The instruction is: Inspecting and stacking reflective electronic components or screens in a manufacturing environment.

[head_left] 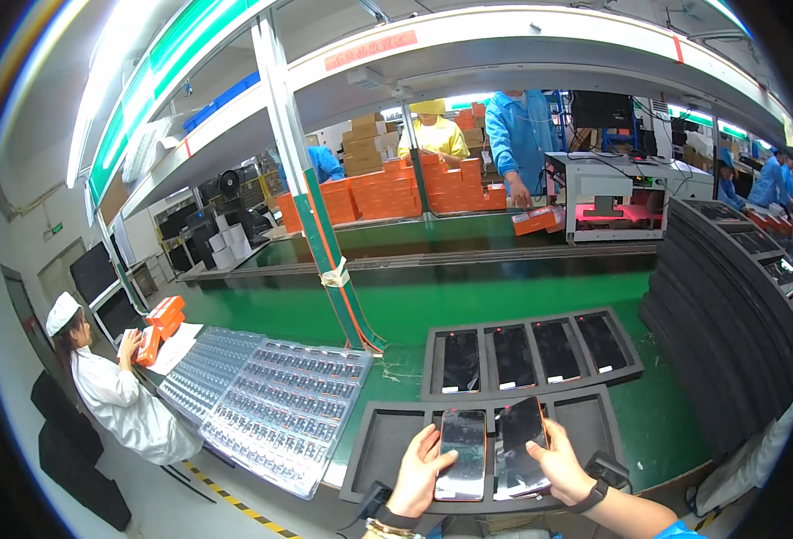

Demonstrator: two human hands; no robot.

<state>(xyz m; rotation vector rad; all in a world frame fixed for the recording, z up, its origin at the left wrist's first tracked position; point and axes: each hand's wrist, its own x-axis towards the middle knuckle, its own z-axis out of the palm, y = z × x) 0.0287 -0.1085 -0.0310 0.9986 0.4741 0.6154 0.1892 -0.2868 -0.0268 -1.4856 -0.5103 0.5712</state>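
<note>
Phones being loaded: left hand (422, 472) clamped on phone (462, 454), right hand (558, 467) clamped on second phone (520, 445), over near foam tray (374, 449); next, likely seating each in slot.

The two dark smartphones (462, 454) (520, 446) have glossy glass faces that catch the light. The black slotted tray (387, 445) beneath looks like matt foam. The green bench top (522, 292) is smooth, and the clear ribbed blister trays (284, 413) are shiny plastic.

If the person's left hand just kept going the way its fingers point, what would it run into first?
Probably the far foam tray holding four dark phones. The left hand, gripping a phone, points up and away over the near tray; depth is uncertain.
</note>
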